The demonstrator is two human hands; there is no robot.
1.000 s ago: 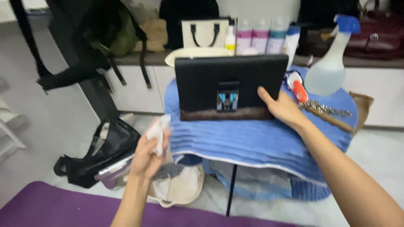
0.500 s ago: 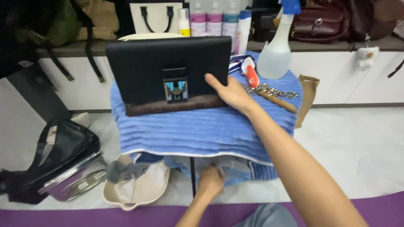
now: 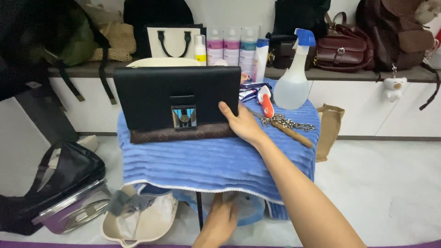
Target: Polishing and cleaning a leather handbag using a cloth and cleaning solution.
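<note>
A black clutch bag (image 3: 177,103) with a brown patterned base and a metal clasp stands upright on a small table draped in a blue ribbed towel (image 3: 206,163). My right hand (image 3: 241,123) grips the bag's right edge, thumb on the front. My left hand (image 3: 220,224) is low under the table's front edge, blurred, reaching towards a blue container (image 3: 250,209) on the floor. Whether it holds anything is hidden.
On the towel to the right lie an orange-handled brush (image 3: 265,102), a metal chain (image 3: 287,123), a wooden stick (image 3: 294,134) and a spray bottle (image 3: 294,80). A cream basin with cloths (image 3: 138,218) and a black bag (image 3: 59,177) sit on the floor at left. The shelf behind holds bottles and handbags.
My left hand, which held a white object up at the left a second ago, has dropped under the table's front edge. My right hand has stayed on the bag's edge while the view shifted.
</note>
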